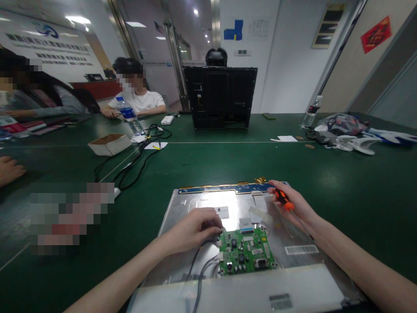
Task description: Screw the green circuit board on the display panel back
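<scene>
A display panel [172, 226] lies back side up on the table in front of me. On it sits a green circuit board [250, 250] with grey cables [203, 271] plugged in at its left side. The fingers of my left hand [198, 226] are pinched together at the board's upper left corner; what is between them is hidden. My right hand [293, 200] grips a screwdriver [284, 200] with an orange and black handle, over the panel's upper right part. Its shaft points back along my wrist, away from the board. A blue circuit strip [218, 189] runs along the panel's far edge.
An open box [110, 144], black cables [140, 158] and a water bottle [130, 117] stand left of the panel. A black monitor housing [221, 98] stands at the far side. Another bottle [312, 112] and plastic bags [345, 130] are far right. Several people sit around the table.
</scene>
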A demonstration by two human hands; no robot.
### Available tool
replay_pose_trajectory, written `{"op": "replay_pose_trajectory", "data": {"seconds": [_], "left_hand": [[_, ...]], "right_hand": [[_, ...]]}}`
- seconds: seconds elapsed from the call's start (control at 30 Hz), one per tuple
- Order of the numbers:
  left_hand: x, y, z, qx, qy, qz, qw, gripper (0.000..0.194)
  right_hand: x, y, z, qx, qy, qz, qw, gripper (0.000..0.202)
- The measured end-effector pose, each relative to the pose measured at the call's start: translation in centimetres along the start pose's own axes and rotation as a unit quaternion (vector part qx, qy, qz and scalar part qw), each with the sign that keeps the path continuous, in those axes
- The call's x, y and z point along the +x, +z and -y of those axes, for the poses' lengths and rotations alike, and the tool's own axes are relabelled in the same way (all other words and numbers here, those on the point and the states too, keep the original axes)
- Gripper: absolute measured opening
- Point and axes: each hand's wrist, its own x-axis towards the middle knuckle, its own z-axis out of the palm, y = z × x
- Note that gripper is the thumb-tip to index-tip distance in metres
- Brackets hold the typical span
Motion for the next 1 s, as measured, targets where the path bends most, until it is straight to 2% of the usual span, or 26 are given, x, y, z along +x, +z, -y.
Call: {"op": "replay_pose_trajectory", "data": {"seconds": [0.23,0.47,0.8,1.0], "left_hand": [[0.1,0.2,-0.3,0.017,0.037,0.005,0.999,0.009],[0.0,0.0,0.0,0.025,0.029,0.019,0.999,0.012],[0.0,-0.2,0.1,0.005,0.037,0.023,0.999,0.016],[0.1,-0.2,0.1,0.034,0.024,0.011,0.999,0.012]], "right_hand": [[-0.5,0.0,-0.3,-0.031,0.034,0.044,0.998,0.024],[-0.1,-0.2,-1.2,-0.033,0.064,0.058,0.996,0.027],[0.0,-0.9,-1.4,-0.007,0.024,0.071,0.997,0.024],[0.0,-1.0,-1.4,-0.009,0.031,0.075,0.997,0.025]]}}
